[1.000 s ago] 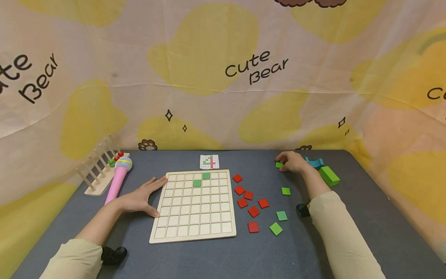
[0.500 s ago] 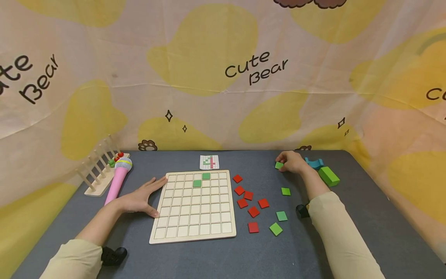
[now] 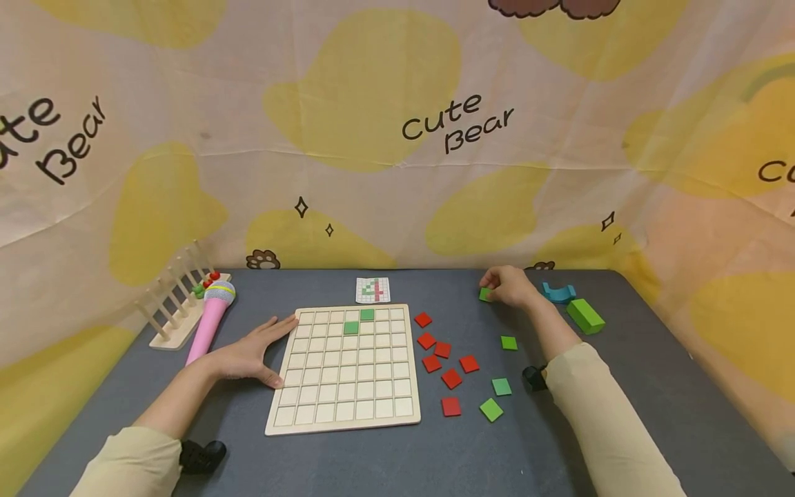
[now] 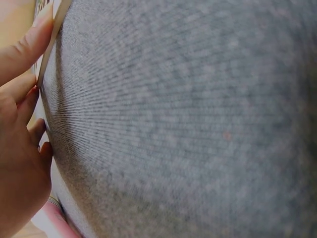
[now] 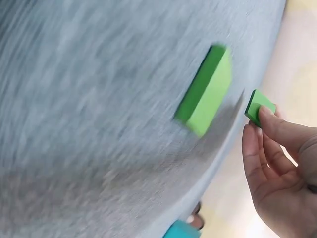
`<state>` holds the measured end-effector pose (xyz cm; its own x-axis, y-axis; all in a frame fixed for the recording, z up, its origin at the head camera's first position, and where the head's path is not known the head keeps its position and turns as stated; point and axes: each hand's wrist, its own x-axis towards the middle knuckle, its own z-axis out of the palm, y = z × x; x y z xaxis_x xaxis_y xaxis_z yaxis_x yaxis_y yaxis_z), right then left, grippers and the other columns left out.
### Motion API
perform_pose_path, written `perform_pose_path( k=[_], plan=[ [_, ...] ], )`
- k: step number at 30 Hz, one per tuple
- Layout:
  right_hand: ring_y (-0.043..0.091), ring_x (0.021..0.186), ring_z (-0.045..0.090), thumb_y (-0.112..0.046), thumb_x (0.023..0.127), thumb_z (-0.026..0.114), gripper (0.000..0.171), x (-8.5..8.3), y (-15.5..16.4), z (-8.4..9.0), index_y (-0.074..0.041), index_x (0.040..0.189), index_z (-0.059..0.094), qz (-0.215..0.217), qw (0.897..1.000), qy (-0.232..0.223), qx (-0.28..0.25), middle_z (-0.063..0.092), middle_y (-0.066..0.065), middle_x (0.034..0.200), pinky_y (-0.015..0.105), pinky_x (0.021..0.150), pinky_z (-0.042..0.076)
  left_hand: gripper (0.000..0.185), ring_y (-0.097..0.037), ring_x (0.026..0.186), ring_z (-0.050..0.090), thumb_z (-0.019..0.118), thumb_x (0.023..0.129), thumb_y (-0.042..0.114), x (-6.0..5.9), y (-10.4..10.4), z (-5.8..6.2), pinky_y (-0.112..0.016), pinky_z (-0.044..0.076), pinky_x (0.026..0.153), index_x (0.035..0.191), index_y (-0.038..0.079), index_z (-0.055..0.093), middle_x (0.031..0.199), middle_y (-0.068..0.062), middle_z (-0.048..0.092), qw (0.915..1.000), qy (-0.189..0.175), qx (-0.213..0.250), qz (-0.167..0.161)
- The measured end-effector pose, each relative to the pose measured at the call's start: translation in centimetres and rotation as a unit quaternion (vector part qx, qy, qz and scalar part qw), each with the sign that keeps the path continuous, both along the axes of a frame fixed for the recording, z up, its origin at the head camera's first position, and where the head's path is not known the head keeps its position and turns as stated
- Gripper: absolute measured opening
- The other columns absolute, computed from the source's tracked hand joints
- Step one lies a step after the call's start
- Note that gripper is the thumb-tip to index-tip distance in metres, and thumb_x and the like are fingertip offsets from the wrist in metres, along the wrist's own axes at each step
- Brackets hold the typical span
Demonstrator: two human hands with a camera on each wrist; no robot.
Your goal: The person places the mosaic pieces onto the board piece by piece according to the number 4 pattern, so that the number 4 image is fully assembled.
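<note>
A wooden grid board [image 3: 345, 369] lies on the grey table, with two green tiles [image 3: 359, 321] in its top rows. My left hand [image 3: 251, 352] rests flat against the board's left edge [image 4: 47, 69], fingers straight. My right hand [image 3: 506, 286] pinches a small green tile [image 3: 484, 295] at the far right of the table; in the right wrist view that green tile [image 5: 257, 107] sits at my fingertips [image 5: 265, 119]. Several red tiles [image 3: 444, 362] and three more green tiles [image 3: 499, 383] lie loose right of the board.
A pattern card [image 3: 373, 289] lies behind the board. A pink toy microphone [image 3: 210, 318] and a wooden peg rack [image 3: 177, 304] stand at the left. A green block [image 3: 585, 315] and a blue curved piece [image 3: 557, 293] sit at the far right. Fabric walls enclose the table.
My right hand has lifted the green tile and moved it a little to the left. The left hand and the board have not moved.
</note>
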<state>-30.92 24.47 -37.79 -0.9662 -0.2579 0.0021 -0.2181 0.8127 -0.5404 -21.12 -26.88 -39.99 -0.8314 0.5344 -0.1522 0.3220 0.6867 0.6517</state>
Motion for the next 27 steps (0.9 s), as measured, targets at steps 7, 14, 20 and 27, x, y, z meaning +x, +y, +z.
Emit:
perform_pose_path(
  k=[7,14,20,27],
  plan=[
    [0.029,0.092,0.063,-0.002,0.086,0.069,0.017,0.1,-2.9,0.9,0.000,0.104,0.069,0.030,0.999,0.021,-0.031,0.070,0.018,0.098,0.036,0.077,0.053,0.116,-0.061,0.146,0.004,0.087,0.063,0.028,-0.1,0.0,-0.1,-0.077,0.009,0.110,0.154,-0.005,0.023,0.162,-0.031,0.013,0.9995,0.015,0.015,-0.023],
    [0.027,0.094,0.066,-0.002,0.087,0.069,0.018,0.7,-6.1,1.7,-0.002,0.105,0.070,0.057,0.996,0.025,-0.057,0.071,0.016,0.102,0.035,0.080,0.054,0.117,-0.059,0.148,0.003,0.087,0.062,0.029,-0.1,0.0,-0.2,-0.076,0.009,0.111,0.154,-0.004,0.023,0.163,-0.029,0.012,0.9998,0.008,0.008,-0.013],
    [0.024,0.092,0.067,-0.001,0.086,0.069,0.018,1.1,-8.7,1.9,-0.001,0.105,0.070,0.077,0.994,0.026,-0.072,0.072,0.014,0.100,0.030,0.079,0.053,0.117,-0.059,0.147,0.005,0.087,0.062,0.030,-0.1,0.0,-0.2,-0.076,0.009,0.111,0.154,-0.005,0.023,0.163,-0.030,0.012,0.9998,0.012,0.005,-0.014],
    [0.022,0.094,0.067,-0.002,0.086,0.071,0.018,1.7,-11.6,2.0,-0.004,0.103,0.071,0.102,0.990,0.021,-0.094,0.072,0.012,0.101,0.031,0.083,0.055,0.117,-0.058,0.148,0.004,0.087,0.062,0.030,-0.1,0.1,-0.1,-0.076,0.009,0.111,0.154,-0.004,0.023,0.163,-0.029,0.012,0.9999,0.009,0.007,-0.012]
  ],
)
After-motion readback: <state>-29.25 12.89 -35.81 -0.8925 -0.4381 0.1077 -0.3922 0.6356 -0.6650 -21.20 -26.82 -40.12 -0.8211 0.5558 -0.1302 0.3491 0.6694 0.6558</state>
